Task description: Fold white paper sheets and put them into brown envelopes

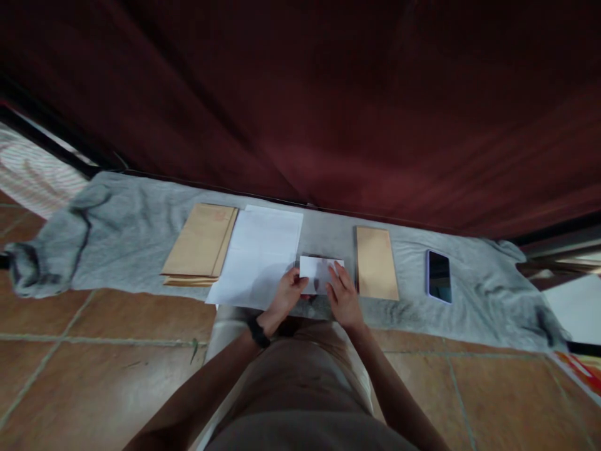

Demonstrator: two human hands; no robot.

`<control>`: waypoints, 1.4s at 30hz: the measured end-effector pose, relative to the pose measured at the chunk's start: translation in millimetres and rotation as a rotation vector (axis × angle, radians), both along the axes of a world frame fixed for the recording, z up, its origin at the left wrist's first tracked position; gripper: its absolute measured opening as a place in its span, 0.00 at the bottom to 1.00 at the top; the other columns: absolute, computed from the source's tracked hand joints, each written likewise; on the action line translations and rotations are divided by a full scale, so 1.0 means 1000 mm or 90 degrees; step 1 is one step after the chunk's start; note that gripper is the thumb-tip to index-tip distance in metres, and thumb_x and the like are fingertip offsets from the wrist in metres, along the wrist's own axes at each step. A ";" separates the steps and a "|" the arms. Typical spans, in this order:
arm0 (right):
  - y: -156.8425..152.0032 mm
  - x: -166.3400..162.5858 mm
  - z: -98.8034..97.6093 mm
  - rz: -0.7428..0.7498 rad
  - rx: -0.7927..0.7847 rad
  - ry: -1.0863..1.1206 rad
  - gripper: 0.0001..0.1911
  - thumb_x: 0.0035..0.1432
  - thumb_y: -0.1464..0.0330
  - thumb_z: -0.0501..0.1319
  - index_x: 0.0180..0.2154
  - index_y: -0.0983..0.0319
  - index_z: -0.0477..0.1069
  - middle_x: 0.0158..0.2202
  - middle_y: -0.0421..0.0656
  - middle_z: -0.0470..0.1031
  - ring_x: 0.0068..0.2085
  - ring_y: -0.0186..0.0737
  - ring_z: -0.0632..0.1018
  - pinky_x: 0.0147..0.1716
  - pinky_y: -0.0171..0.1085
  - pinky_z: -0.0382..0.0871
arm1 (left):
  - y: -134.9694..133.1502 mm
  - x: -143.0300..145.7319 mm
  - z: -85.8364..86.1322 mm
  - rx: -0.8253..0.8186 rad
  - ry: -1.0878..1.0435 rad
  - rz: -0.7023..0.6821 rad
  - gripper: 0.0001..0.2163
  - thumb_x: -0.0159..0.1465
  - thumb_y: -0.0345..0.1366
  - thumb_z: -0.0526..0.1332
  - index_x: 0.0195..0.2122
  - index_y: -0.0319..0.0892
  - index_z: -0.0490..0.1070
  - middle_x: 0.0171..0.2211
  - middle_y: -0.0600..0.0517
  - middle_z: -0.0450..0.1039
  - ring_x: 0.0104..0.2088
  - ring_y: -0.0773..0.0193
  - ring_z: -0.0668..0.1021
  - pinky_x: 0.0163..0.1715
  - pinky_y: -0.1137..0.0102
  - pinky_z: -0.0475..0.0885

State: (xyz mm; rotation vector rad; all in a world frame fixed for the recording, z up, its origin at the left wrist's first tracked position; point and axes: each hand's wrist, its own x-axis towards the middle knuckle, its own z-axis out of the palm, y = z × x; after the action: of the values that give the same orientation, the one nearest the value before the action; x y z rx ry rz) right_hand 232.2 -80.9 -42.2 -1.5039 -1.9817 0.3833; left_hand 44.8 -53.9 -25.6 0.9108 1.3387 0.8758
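A small white folded paper (317, 269) lies in front of me, between both hands. My left hand (287, 292) pinches its left edge, thumb on top. My right hand (344, 297) rests on its right part with the fingers spread and lying flat. Just left of the paper is a stack of white sheets (263, 247). To the right of my right hand lies a pile of brown envelopes (377, 263). What is under the folded paper is mostly hidden.
A larger stack of brown envelopes (201, 241) sits at the left. A phone (439, 277) lies toward the right on the grey cloth (126, 235). Dark red fabric (300, 113) hangs behind the cloth-covered surface. Tiled floor (117, 357) shows below.
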 end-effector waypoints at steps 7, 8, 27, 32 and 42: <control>-0.019 -0.014 -0.025 0.024 0.012 -0.123 0.31 0.71 0.59 0.56 0.71 0.60 0.56 0.74 0.53 0.52 0.73 0.56 0.57 0.69 0.59 0.56 | 0.002 -0.003 -0.008 0.012 0.062 0.009 0.06 0.57 0.35 0.61 0.36 0.44 0.67 0.29 0.53 0.73 0.24 0.64 0.75 0.19 0.70 0.73; -0.020 -0.014 -0.027 0.025 0.018 -0.130 0.33 0.71 0.58 0.57 0.71 0.60 0.55 0.74 0.53 0.51 0.73 0.57 0.56 0.69 0.59 0.56 | 0.002 -0.004 -0.008 0.013 0.069 0.009 0.06 0.57 0.35 0.61 0.36 0.44 0.67 0.28 0.54 0.72 0.23 0.64 0.74 0.18 0.70 0.72; -0.002 -0.038 0.029 -0.225 -0.274 0.656 0.18 0.63 0.53 0.61 0.46 0.58 0.76 0.47 0.47 0.82 0.49 0.48 0.82 0.53 0.46 0.77 | 0.004 -0.004 0.020 0.153 0.099 0.083 0.21 0.62 0.48 0.64 0.52 0.44 0.70 0.49 0.44 0.75 0.50 0.55 0.78 0.47 0.64 0.73; -0.005 -0.049 0.012 -0.224 -0.346 0.860 0.16 0.56 0.55 0.66 0.43 0.57 0.74 0.45 0.46 0.82 0.43 0.46 0.83 0.41 0.44 0.80 | 0.003 -0.010 -0.002 0.109 0.064 0.021 0.18 0.59 0.37 0.63 0.51 0.43 0.72 0.40 0.49 0.77 0.35 0.61 0.77 0.39 0.66 0.73; -0.017 0.002 -0.018 -0.337 -0.213 0.648 0.26 0.56 0.56 0.64 0.55 0.57 0.69 0.54 0.50 0.76 0.52 0.51 0.79 0.50 0.51 0.76 | 0.019 -0.027 0.009 0.223 0.373 -0.171 0.19 0.61 0.26 0.59 0.51 0.45 0.78 0.48 0.44 0.81 0.47 0.48 0.81 0.52 0.56 0.72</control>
State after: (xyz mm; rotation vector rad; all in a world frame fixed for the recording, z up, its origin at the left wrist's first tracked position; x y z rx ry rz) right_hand 234.0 -98.3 -60.2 -1.4987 -0.7263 1.0229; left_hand 17.7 -35.0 -16.6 1.6734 1.5235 0.6646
